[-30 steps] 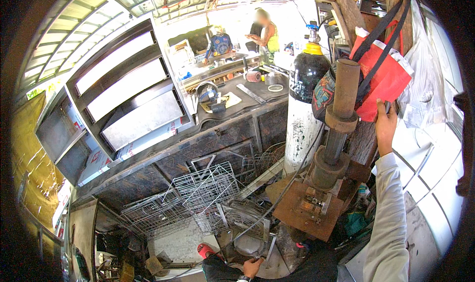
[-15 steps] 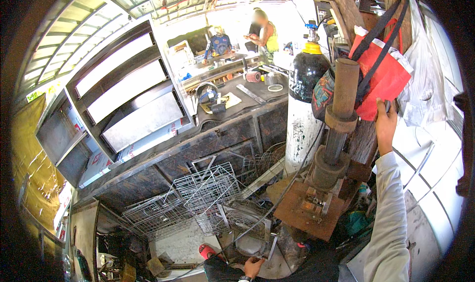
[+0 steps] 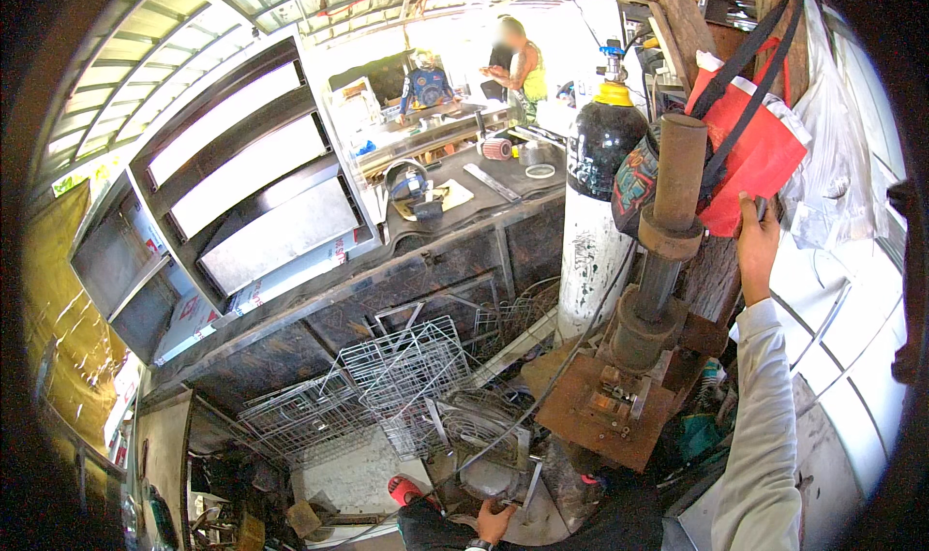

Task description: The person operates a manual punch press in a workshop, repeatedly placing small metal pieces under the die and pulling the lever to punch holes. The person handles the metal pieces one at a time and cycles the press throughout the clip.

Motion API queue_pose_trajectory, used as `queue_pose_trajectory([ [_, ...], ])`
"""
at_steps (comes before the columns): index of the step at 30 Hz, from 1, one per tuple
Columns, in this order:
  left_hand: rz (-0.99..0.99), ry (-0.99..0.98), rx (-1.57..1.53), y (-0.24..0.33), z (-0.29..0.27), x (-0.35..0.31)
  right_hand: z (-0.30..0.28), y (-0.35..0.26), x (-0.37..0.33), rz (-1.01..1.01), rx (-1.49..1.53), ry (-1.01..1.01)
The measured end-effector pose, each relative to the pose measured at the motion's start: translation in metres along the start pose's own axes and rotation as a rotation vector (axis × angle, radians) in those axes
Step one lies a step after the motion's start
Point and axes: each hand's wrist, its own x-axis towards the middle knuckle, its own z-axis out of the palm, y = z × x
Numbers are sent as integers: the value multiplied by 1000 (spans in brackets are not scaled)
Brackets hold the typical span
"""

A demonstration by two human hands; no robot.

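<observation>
My right hand point(image 3: 758, 237) is raised at the right, its fingers closed around something dark and small beside the red bag point(image 3: 750, 164). What it grips is mostly hidden by the fingers. Left of that arm stands a rusty machine with a thick upright shaft point(image 3: 680, 174) and a square brown plate point(image 3: 605, 411) carrying small metal blocks point(image 3: 619, 396). Low in the middle, my left hand point(image 3: 495, 523) is closed near my knee, close to a narrow metal strip point(image 3: 531, 483); the thing in its fingers cannot be made out.
A white and black gas cylinder point(image 3: 590, 232) stands behind the machine. Wire racks point(image 3: 406, 367) lean against a dark workbench point(image 3: 387, 290) bearing a welding helmet point(image 3: 406, 183) and a metal cabinet frame point(image 3: 252, 183). Two people point(image 3: 426, 87) are at a far table. A cable point(image 3: 556, 387) crosses ahead.
Both hands keep almost the same place and grip. The view has shifted very slightly, and the far person in yellow has moved a little.
</observation>
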Motion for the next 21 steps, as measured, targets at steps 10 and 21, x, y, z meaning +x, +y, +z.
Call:
queue_pose_trajectory([
  [10, -34, -154, -2, 29, -10, -11, -3, -4, 0, 100, 68, -12],
  [21, -220, -291, -158, 23, -3, -10, -4, 0, 3, 43, 24, 4],
])
